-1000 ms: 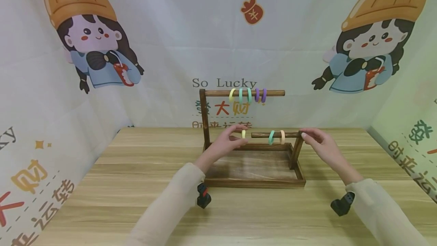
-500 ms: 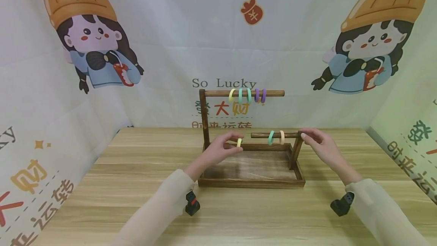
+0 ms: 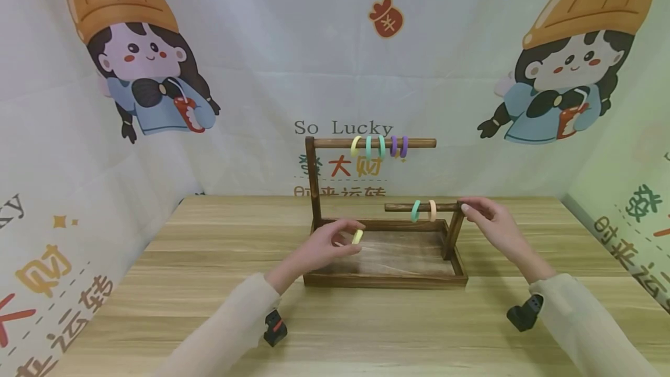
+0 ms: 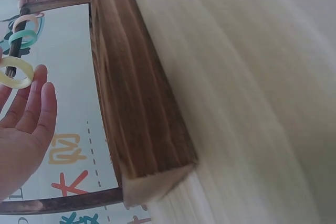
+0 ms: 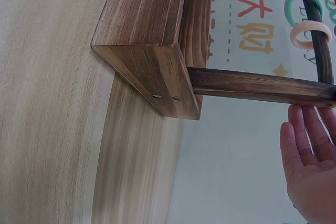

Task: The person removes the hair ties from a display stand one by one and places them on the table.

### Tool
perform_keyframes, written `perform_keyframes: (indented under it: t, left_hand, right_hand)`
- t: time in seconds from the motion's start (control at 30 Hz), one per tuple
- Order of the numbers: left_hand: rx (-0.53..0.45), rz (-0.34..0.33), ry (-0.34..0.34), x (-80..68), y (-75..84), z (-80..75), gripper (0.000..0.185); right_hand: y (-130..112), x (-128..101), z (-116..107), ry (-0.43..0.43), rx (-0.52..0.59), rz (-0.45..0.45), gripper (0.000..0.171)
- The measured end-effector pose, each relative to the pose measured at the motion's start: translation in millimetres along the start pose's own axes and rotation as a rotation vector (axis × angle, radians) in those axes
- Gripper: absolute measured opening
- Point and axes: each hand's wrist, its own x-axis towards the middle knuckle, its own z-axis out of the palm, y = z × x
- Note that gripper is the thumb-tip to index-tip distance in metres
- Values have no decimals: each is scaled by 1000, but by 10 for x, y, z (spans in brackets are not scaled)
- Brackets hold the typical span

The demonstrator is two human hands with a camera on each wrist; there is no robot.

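Note:
My left hand pinches a pale yellow ring over the left part of the wooden stand's tray. The left wrist view shows the same yellow ring at my left hand's fingertips. My right hand holds the top of the right post, where the lower rod ends. On that rod hang a green ring and a peach ring. Both rings, the green ring and the peach ring, show in the right wrist view above my fingers.
The upper rod on the tall left post carries several rings in yellow, green and purple. The stand sits mid-table. Printed cloth walls close in the back and both sides.
My left hand has drawn the yellow ring off the free end of the lower rod, down and to the left over the tray. My right hand has stayed on the post.

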Motion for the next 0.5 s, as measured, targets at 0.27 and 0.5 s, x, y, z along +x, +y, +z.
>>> perform_keyframes:
  t: [0.27, 0.5]
  left_hand:
    - [30, 18, -31, -197, -41, -25, 37]
    - [47, -7, -61, -307, -56, -43, 40]
  right_hand:
    - [-1, -4, 0, -6, -2, 4, 45]
    - [4, -1, -3, -2, -10, 4, 44]
